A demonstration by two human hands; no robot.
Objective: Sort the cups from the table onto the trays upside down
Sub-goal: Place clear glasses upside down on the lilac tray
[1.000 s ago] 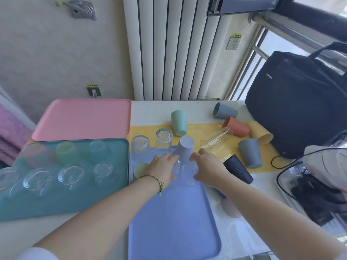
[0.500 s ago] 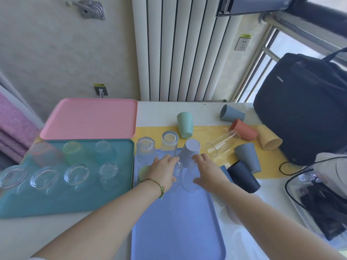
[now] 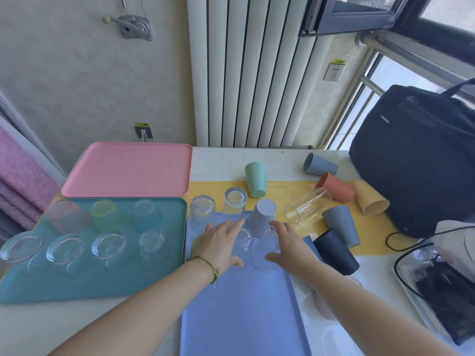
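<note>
Blue tray (image 3: 244, 317): nearest on the desk (image 3: 218, 163).
Left hand (image 3: 219, 244): fingers straight and spread above the blue tray, just beside a small glass (image 3: 243, 240); cannot tell whether it touches.
Right hand (image 3: 289, 246): thumb and fingers curved round a clear glass (image 3: 264, 253), base up on the blue tray.
Lavender cup (image 3: 262, 217): upside down, just behind both hands.
Teal tray (image 3: 77, 286): left, carrying upturned glasses.
Yellow mat (image 3: 210, 188): a tumbler (image 3: 305, 205) lies on its side.
Pink tray (image 3: 128, 168): far left.

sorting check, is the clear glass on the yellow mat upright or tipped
Tipped: the clear glass lies on its side, open rim toward the camera.
</note>
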